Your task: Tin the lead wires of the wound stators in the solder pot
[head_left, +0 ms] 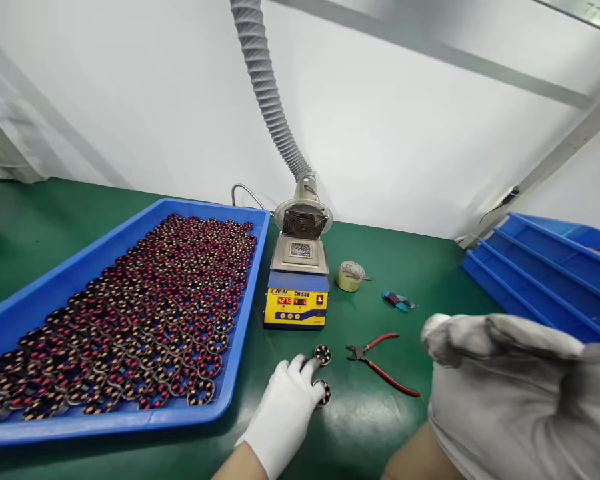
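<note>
My left hand [286, 412], in a white glove, rests on the green table with its fingers apart. Its fingertips touch a small round motor stator [323, 354] with dark and copper windings. A second stator [325, 393] sits against the thumb, which hides part of it. Raised close to the camera at the right is my right hand [510, 393], in a greyed white glove. Its fingers look bent and pressed together, and whatever they may hold is hidden. Between the hands lie red-handled cutting pliers [375, 363] with their handles spread.
Many stators fill a large blue tray [250, 300] on the left. A yellow solder pot [296, 307] with a digital display stands under a grey extraction hose [267, 87]. Beside it are a small round tin [349, 279] and a blue strap [399, 301]. Blue bins [545, 267] stand at right.
</note>
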Demonstrator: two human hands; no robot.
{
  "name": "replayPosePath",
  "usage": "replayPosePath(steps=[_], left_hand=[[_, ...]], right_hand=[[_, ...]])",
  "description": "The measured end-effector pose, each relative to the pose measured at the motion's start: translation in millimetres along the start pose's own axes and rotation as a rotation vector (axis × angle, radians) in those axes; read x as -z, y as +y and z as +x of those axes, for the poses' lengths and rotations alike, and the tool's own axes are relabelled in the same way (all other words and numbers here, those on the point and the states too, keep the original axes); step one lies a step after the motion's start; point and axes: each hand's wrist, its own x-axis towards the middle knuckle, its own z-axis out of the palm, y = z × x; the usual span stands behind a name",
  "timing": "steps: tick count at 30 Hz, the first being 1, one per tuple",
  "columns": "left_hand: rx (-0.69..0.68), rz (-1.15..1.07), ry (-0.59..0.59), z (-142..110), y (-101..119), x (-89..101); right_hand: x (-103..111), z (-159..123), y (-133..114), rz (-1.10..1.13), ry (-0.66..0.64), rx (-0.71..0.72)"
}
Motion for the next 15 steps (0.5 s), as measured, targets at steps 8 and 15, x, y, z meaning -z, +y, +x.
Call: replayPosePath(steps=[8,15], left_hand=[[0.088,-0.04,0.992,-4.3,-13.6,74.1],[0.07,-0.074,1.397,7.2,-10.6,98.5]], right_hand=[[-31.0,27.6,55.6,0.054,-0.126,-0.14],[-54.2,33.7,82.4,0.394,-0.332,-0.361]])
